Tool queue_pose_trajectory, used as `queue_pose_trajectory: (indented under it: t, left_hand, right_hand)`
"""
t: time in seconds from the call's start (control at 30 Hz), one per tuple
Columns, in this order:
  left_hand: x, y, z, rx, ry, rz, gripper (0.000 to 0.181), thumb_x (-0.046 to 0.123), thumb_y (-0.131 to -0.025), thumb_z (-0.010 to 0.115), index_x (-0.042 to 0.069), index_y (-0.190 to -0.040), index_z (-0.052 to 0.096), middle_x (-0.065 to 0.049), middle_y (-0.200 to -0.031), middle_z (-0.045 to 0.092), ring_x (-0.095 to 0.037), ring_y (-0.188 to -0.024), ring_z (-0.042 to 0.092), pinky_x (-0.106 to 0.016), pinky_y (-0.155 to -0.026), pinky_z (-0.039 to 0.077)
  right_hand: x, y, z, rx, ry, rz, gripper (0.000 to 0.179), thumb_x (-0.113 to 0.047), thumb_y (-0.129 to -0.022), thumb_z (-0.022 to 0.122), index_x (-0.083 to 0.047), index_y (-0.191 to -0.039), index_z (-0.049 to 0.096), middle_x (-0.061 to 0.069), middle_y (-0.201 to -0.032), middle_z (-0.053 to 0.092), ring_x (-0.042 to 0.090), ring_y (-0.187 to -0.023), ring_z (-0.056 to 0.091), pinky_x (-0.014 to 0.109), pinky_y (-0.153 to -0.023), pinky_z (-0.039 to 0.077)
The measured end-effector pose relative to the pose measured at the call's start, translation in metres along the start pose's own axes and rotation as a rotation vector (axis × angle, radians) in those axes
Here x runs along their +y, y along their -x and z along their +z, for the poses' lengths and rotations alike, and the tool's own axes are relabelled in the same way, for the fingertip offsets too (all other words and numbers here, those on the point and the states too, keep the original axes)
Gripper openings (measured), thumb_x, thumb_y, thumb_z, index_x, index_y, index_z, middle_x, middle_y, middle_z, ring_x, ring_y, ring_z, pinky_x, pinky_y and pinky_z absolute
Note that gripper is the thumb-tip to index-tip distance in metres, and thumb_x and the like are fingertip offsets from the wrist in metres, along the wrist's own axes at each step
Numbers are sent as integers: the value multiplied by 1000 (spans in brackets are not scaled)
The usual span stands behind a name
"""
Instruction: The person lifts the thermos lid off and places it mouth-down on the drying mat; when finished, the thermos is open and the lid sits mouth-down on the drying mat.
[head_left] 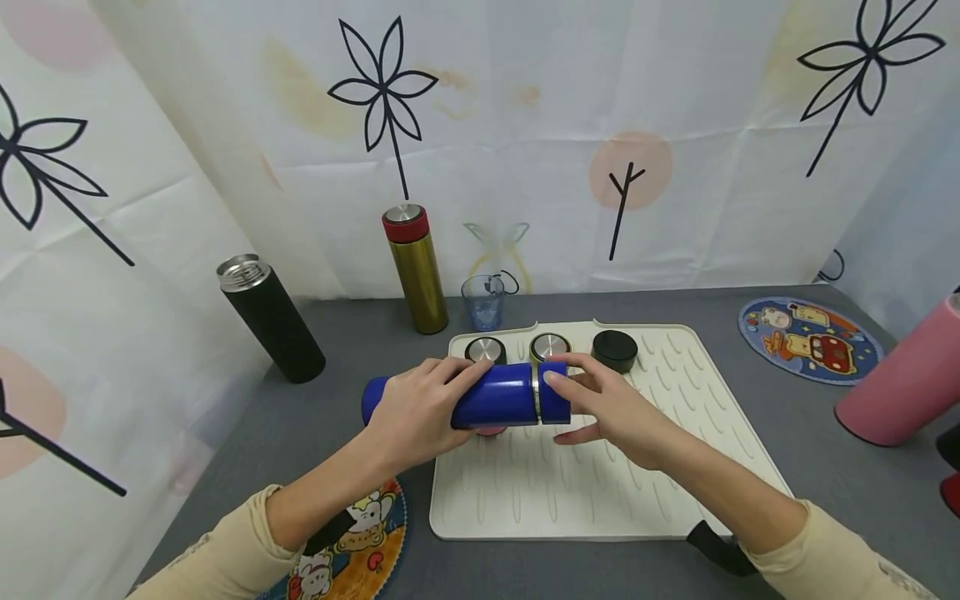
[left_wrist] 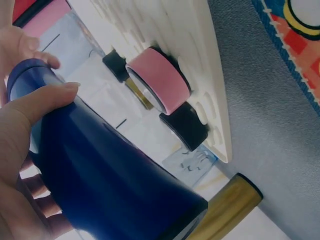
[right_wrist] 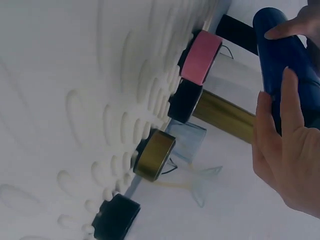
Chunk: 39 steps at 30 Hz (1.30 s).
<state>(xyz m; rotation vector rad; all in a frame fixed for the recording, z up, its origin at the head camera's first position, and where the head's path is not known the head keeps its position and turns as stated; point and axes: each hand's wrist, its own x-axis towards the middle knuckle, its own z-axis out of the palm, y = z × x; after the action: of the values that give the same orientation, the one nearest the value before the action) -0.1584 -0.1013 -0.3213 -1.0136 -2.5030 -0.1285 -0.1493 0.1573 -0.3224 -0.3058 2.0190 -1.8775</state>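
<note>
My left hand (head_left: 420, 408) grips the body of a blue thermos (head_left: 498, 396), which lies nearly level above a cream drying mat (head_left: 600, 492). At its right end is a blue lid (head_left: 553, 404), with a silver band between lid and body. My right hand (head_left: 618, 408) holds this lid with thumb and forefinger, while its lower fingers spread apart. Below the thermos, a pink lid (left_wrist: 162, 80) sits on the mat, mostly hidden in the head view. Behind stand a black lid with a steel top (head_left: 486, 348), a gold lid (right_wrist: 155, 155) and a plain black lid (head_left: 615, 350).
An uncapped black thermos (head_left: 273, 321) stands at left, a gold thermos with a red top (head_left: 416, 267) and a clear glass (head_left: 483, 304) at the back. To the right are a pink thermos (head_left: 900, 375) and a cartoon placemat (head_left: 810, 340); another placemat (head_left: 367, 542) lies front left.
</note>
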Motion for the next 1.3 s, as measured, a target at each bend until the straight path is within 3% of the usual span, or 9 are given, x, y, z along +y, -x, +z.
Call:
queue_pose_trajectory:
  t: [0.13, 0.37, 0.57, 0.8, 1.1, 1.3]
  left_hand:
    - [1, -1, -1, 9, 0, 13, 80, 36, -61, 90, 15, -131, 58, -9, -114, 62, -29, -98, 62, -47, -76, 55]
    - [-2, 0, -1, -20, 37, -7, 81, 40, -61, 89, 15, -132, 56, -7, -113, 61, -29, -98, 62, -46, -72, 55]
    - [-2, 0, -4, -31, 44, -21, 82, 39, -61, 89, 16, -132, 56, -8, -115, 61, -30, -99, 62, -47, -72, 55]
    - [-5, 1, -7, -74, 71, -81, 83, 41, -62, 88, 16, -134, 54, -8, -114, 61, -29, -98, 61, -49, -70, 55]
    - [-11, 5, -9, -54, 87, -108, 85, 40, -62, 88, 16, -135, 53, -8, -115, 61, -29, -100, 61, -51, -71, 55]
    - [-24, 8, -9, -11, 168, -194, 85, 39, -63, 88, 13, -136, 52, -10, -120, 60, -32, -104, 61, -53, -77, 53]
  right_hand:
    - [-4, 1, -1, -15, -91, 60, 61, -27, -95, 60, -1, -142, 31, 28, -140, 31, 47, -117, 48, 52, -84, 50]
    - [0, 0, -6, -11, 37, -22, 62, -23, -88, 70, -10, -139, 38, 20, -139, 34, 38, -121, 46, 45, -94, 45]
    - [5, -1, -7, -17, 75, -138, 63, -17, -86, 72, -8, -138, 39, 20, -137, 37, 36, -116, 50, 42, -88, 49]
    - [4, 1, -8, 2, 127, -304, 66, -6, -78, 78, -7, -135, 43, 17, -134, 39, 38, -117, 49, 38, -87, 51]
    - [5, 0, -8, 51, 98, -315, 68, -5, -79, 77, -4, -135, 37, 20, -133, 42, 39, -117, 50, 40, -86, 51]
    - [6, 1, -10, 63, 73, -292, 68, -5, -82, 74, -1, -139, 37, 24, -133, 41, 39, -118, 50, 34, -84, 52]
